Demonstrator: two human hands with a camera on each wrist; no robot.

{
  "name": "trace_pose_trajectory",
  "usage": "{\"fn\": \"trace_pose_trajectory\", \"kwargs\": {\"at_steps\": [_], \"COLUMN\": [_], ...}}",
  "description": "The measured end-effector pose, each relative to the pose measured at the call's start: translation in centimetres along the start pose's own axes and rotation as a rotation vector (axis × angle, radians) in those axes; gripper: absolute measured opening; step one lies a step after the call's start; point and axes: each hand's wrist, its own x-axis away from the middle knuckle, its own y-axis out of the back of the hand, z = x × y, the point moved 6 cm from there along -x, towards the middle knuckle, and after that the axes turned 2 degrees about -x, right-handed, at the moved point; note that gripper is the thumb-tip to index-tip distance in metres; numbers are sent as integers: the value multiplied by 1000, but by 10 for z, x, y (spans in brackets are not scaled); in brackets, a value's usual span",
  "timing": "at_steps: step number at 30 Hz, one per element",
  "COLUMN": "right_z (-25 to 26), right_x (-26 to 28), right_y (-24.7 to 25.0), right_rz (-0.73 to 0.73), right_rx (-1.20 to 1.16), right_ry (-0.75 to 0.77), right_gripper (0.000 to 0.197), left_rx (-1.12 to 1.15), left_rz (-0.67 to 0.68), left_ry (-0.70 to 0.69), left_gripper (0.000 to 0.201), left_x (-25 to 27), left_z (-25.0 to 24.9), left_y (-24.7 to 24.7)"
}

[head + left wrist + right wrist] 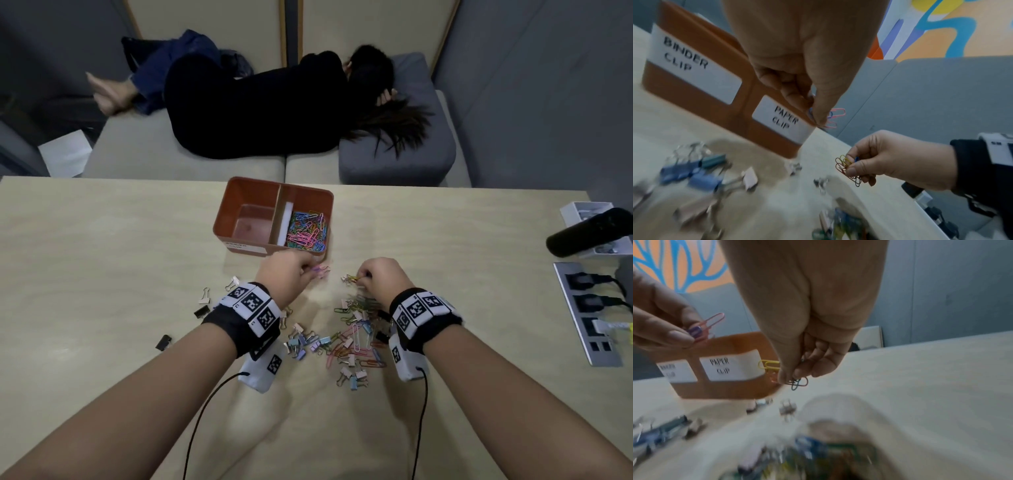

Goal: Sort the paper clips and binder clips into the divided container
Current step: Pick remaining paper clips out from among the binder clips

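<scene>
The box (pixel 274 219) sits near the table's (pixel 102 240) far edge, about midway along it, with bare tabletop to its left and right; a power strip (pixel 585 311) and a white tray (pixel 582 212) take up the right edge. The box is orange-brown, split by a wall into two bays: the left bay, labelled BINDER CLIP, shows only its bare floor, the right, labelled PAPER CLIP, holds a heap of coloured paper clips (pixel 306 229). Both hands hover just in front of the box's near wall. The left hand (pixel 286 277) pinches a few paper clips — pink and blue or purple (pixel 833 116) — between thumb and curled fingers, by the box's near right corner. The right hand (pixel 383 277) pinches a small bunch of paper clips, yellow, red and dark (pixel 846 165), off the table. Nearer the front edge, between the wrists, lies the mixed pile (pixel 346 335) of pastel binder clips and coloured paper clips; a few binder clips (pixel 205 298), some of them black, lie scattered left of it. The front edge itself is hidden under the forearms.
</scene>
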Motion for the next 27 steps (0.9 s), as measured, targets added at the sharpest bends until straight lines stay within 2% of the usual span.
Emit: {"fn": "trace_pose_trajectory", "kwargs": {"at_steps": [3,6,8,11,15,18,22,27], "right_z": [24,54,76,105,118,106,61,-12], "right_x": [-4,-10,-16,-28,-37,-27,-6,20], "right_y": [25,49,59,63,54,58,60,32], "right_rz": [-62,-123,-180,-253,-243,-273,-321,-209], "right_rx": [-39,-81,-92,-123,-160,-190,-175,-118], "right_ry": [69,130,180,228,231,242,190,27], "right_gripper": [11,10,8,7,22,24,12,13], "left_rx": [45,57,73,49,7,63,109,47], "left_rz": [-96,-157,-160,-127,-83,-78,43,213], "left_ry": [-28,6,50,101,78,-1,-88,-59], "left_gripper": [16,14,13,23,31,27,22,26], "left_x": [-11,-25,-34,-44,-39,-28,-9,15], "left_z": [-1,4,8,13,13,9,-1,-5], "left_y": [31,57,67,70,71,73,51,-3]}}
